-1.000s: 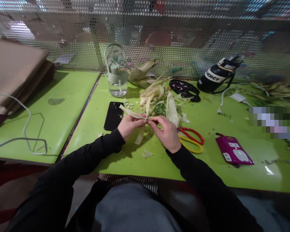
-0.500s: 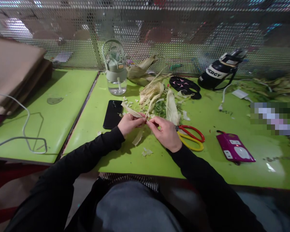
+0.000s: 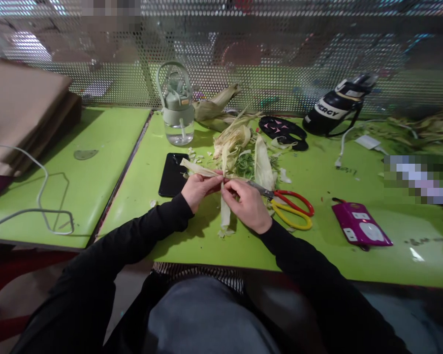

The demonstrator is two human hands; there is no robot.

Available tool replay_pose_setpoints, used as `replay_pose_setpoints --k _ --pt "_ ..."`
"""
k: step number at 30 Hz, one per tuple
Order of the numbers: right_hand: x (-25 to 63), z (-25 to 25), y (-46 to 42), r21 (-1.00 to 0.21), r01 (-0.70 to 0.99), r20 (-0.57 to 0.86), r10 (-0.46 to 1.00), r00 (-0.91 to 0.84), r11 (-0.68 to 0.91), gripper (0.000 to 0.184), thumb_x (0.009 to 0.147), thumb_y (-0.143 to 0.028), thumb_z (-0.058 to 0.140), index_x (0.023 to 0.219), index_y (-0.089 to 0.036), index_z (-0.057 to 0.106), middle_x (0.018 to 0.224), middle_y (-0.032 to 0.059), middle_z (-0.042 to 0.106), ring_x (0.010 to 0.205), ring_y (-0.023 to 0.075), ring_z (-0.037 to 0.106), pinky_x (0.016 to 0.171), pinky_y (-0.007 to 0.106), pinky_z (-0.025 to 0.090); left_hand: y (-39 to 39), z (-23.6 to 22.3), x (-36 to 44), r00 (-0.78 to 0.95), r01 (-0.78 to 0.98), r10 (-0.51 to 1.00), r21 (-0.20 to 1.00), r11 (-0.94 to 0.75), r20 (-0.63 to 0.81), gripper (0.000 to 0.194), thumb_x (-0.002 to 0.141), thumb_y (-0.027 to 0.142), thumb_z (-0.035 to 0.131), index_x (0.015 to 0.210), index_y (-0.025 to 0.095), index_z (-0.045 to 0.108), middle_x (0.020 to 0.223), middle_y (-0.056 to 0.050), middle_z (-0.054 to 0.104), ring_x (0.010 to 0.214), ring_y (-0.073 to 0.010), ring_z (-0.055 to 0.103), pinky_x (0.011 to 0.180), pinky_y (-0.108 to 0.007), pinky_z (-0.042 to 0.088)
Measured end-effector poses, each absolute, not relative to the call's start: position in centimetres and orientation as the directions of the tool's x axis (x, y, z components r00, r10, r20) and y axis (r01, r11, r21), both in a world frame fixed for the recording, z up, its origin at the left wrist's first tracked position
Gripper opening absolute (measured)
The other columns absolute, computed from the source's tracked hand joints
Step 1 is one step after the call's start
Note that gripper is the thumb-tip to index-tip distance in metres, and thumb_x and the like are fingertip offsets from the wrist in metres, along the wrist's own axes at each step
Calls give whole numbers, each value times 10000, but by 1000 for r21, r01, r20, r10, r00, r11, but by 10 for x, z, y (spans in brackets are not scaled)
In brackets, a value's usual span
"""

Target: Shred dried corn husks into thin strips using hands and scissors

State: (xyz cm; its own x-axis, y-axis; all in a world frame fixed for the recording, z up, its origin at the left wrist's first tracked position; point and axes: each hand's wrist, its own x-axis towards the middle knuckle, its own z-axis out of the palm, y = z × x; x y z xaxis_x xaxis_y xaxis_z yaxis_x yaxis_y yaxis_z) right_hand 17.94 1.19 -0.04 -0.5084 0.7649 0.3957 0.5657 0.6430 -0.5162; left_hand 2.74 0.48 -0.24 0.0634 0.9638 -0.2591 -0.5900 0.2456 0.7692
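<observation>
My left hand (image 3: pixel 198 189) pinches pale corn husk strips (image 3: pixel 197 169) where they cross; one strip sticks out to the left over the black phone (image 3: pixel 172 174). Close against it, my right hand (image 3: pixel 248 202) has its fingers closed on the same husk strips. Another strip (image 3: pixel 225 211) hangs down between the hands toward the table. Just behind lie a heap of dry husks (image 3: pixel 231 140), green shreds (image 3: pixel 245 164) and an upright pale husk piece (image 3: pixel 263 164). Scissors (image 3: pixel 293 209) with one red and one yellow handle lie beside my right hand.
A clear water bottle (image 3: pixel 177 118) stands at the back, with larger husks (image 3: pixel 217 105) beside it. A black palette-shaped thing (image 3: pixel 282 132), a black bottle (image 3: pixel 334 108) and a purple power strip (image 3: pixel 361 223) are to the right. Brown paper (image 3: pixel 25 108) lies left, before a perforated metal screen (image 3: pixel 221 54).
The lower husk strip now hangs straight down between my hands, where before it slanted left. My right hand has shifted slightly left and down, showing more of the scissor blades.
</observation>
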Motion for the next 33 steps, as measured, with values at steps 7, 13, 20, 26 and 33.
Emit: replay_pose_setpoints --k 7,13,20,26,33 --pt "180 2 9 -576 516 364 764 -532 634 187 876 -207 506 692 -220 476 696 8 534 630 149 491 594 278 388 3 -4 30 35 -578 962 780 241 -271 277 587 190 860 792 126 684 698 8 714 660 -98 655 762 -261 533" --pt "181 3 9 -647 522 364 827 -428 555 101 890 -264 537 801 -220 518 791 42 649 663 168 589 614 293 451 6 -3 25 63 -572 957 775 268 -285 157 718 218 784 820 122 712 730 -38 728 682 -113 669 795 -284 534" --pt "182 -3 9 -595 578 340 827 -449 558 131 955 -260 460 1029 -194 545 936 86 716 728 199 668 642 318 487 9 -4 20 75 -544 951 787 291 -301 207 665 154 803 840 128 697 738 -13 724 647 -79 637 735 -240 506" --pt "183 -7 11 -418 570 464 706 -535 707 182 980 -291 460 984 -190 612 957 100 713 872 223 662 760 346 509 11 -11 19 19 -472 967 850 234 -255 276 637 184 822 865 132 675 747 -10 716 665 -92 623 707 -248 479" --pt "193 3 22 -479 560 541 730 -418 675 174 924 -371 579 879 -212 632 912 65 704 869 222 642 769 367 513 11 -8 16 191 -357 951 885 299 -244 187 695 152 776 847 122 672 726 -11 703 659 -97 645 627 -219 443"
